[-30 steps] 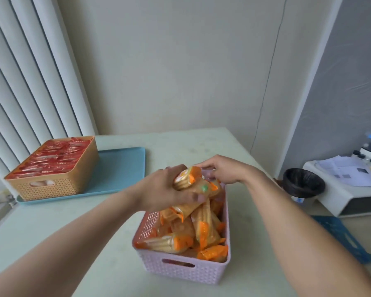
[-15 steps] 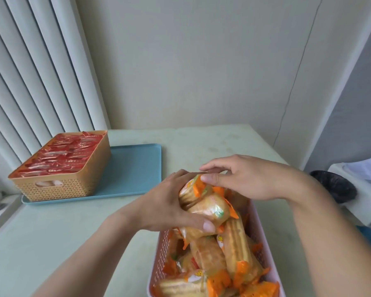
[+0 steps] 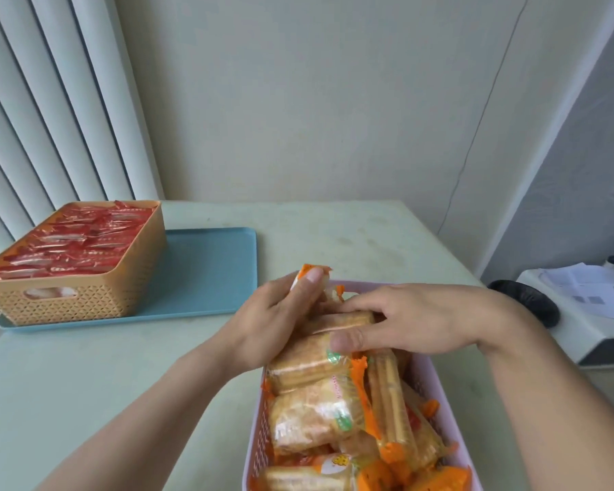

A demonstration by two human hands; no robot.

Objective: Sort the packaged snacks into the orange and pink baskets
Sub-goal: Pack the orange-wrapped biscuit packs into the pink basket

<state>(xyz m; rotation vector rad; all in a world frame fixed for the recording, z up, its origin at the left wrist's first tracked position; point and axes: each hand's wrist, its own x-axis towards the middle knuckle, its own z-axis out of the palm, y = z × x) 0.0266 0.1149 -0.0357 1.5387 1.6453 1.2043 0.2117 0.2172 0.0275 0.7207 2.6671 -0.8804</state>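
step: settle snacks in pink basket [image 3: 436, 370] | left hand [image 3: 263, 327] fingers grip one pack [image 3: 307, 278] at far end | right hand [image 3: 415, 320] pinches pack [image 3: 337, 322] below fingertips | advice: lay flat, press lightly, don't crush | orange basket [image 3: 86, 299] full, left

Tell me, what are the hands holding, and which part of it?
The left hand grips a snack packet near its orange end. The right hand grips another snack packet across its middle, over the pink basket.
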